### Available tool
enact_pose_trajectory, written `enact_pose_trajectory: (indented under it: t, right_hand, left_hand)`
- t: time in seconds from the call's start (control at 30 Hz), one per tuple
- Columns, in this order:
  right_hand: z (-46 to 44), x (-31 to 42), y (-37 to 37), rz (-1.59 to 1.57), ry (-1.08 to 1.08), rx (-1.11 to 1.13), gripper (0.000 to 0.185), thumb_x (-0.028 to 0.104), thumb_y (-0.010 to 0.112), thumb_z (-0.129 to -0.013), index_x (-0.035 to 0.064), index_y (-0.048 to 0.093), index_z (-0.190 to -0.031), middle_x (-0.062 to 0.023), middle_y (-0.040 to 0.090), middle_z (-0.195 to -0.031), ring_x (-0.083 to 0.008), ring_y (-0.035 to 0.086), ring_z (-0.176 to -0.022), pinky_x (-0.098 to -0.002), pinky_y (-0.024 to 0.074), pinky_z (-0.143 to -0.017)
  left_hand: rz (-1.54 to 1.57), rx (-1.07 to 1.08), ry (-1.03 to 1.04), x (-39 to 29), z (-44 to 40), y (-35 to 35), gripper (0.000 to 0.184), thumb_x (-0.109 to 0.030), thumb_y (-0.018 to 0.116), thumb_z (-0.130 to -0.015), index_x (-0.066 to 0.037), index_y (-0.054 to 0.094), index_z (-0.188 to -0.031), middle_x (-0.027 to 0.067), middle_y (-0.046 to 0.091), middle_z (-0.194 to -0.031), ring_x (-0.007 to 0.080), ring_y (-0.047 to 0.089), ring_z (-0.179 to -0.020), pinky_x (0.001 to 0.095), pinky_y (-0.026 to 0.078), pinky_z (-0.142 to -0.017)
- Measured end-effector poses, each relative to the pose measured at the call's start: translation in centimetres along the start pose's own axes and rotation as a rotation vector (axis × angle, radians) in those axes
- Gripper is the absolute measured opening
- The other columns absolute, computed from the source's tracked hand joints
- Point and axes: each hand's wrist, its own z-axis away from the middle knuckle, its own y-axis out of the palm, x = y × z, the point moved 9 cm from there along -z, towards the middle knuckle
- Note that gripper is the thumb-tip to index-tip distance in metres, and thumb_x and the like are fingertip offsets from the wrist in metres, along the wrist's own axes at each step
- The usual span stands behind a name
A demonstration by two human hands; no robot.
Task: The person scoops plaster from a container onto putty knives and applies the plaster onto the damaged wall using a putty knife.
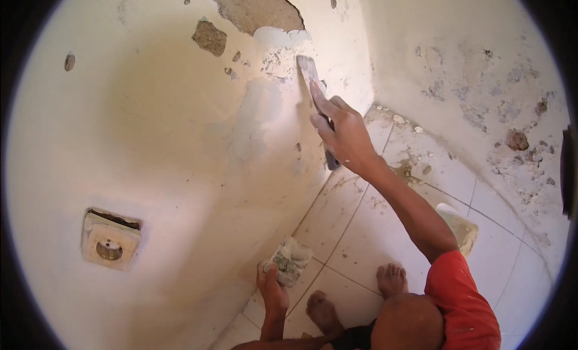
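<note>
My right hand (344, 133) is closed around the handle of a putty knife (308, 70), one finger stretched along it. Its blade lies against the wall (180, 109), just below a rough patch of pale filler (280, 58). Above that patch is a large hole in the plaster (259, 9) with brown material bared. A smoother grey filled area (256, 118) lies to the left of the knife. Low by the wall, my left hand (273, 287) grips a small flat piece smeared with filler (291, 261); what the piece is made of I cannot tell.
A loose wall socket (109, 241) sits at lower left with a gap above it. Smaller holes (209, 38) pit the wall. The right-hand wall (469, 61) is chipped. Crumbs dot the white floor tiles (355, 247). A yellowish block or container (460, 229) stands by my right arm; bare feet (391, 281) are below.
</note>
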Motion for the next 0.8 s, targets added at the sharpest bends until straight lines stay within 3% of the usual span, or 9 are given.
enact_pose_trajectory:
  t: [0.27, 0.33, 0.57, 0.67, 0.8]
  right_hand:
    - [-2.6, 1.4, -1.7, -0.158, 0.085, -0.028, 0.052, 0.012, 0.061, -0.093, 0.0117, 0.05, -0.144, -0.0132, 0.053, -0.08, -0.0238, 0.053, -0.067, -0.0352, 0.0476, -0.069]
    - [-2.5, 2.5, -0.7, -0.007, -0.056, -0.016, 0.052, 0.011, 0.061, -0.093, 0.0114, 0.05, -0.144, -0.0132, 0.052, -0.081, -0.0239, 0.053, -0.067, -0.0355, 0.0477, -0.07]
    - [1.1, 2.3, -0.4, -0.074, 0.067, 0.095, 0.051, 0.009, 0.062, -0.091, 0.0097, 0.053, -0.141, -0.0131, 0.052, -0.081, -0.0243, 0.052, -0.068, -0.0345, 0.0476, -0.07]
    - [-0.8, 3.6, -2.1, -0.06, 0.005, -0.012, 0.05, 0.011, 0.063, -0.091, 0.0099, 0.054, -0.141, -0.0128, 0.053, -0.081, -0.024, 0.052, -0.069, -0.0331, 0.0475, -0.07]
    - [-1.1, 4.2, -0.8, 0.017, -0.032, 0.002, 0.05, 0.012, 0.064, -0.091, 0.0096, 0.054, -0.14, -0.0128, 0.055, -0.082, -0.0236, 0.054, -0.07, -0.0326, 0.0478, -0.07]
  left_hand:
    - [-0.004, -0.004, 0.01, -0.5, 0.3, 0.0, 0.024, -0.01, 0.055, -0.096, -0.003, 0.05, -0.118, 0.0086, 0.061, -0.109, 0.0159, 0.06, -0.098, 0.0312, 0.049, -0.088]
    - [0.0, -0.01, 0.025, -0.5, 0.3, -0.2, 0.024, -0.01, 0.055, -0.096, -0.003, 0.05, -0.118, 0.0086, 0.061, -0.109, 0.0161, 0.061, -0.097, 0.0311, 0.05, -0.087]
    - [0.026, 0.006, 0.005, -0.5, 0.2, 0.0, 0.023, -0.01, 0.056, -0.095, -0.002, 0.051, -0.117, 0.0083, 0.062, -0.108, 0.0165, 0.061, -0.096, 0.0311, 0.05, -0.087]
    - [0.023, 0.021, 0.009, -0.3, 0.0, 0.0, 0.024, -0.01, 0.056, -0.095, -0.002, 0.05, -0.117, 0.0086, 0.061, -0.109, 0.0165, 0.06, -0.098, 0.0316, 0.049, -0.088]
    - [0.032, 0.029, 0.014, -0.7, 0.2, 0.3, 0.028, -0.011, 0.056, -0.096, -0.001, 0.049, -0.121, 0.0085, 0.06, -0.111, 0.0169, 0.059, -0.102, 0.0319, 0.048, -0.092]
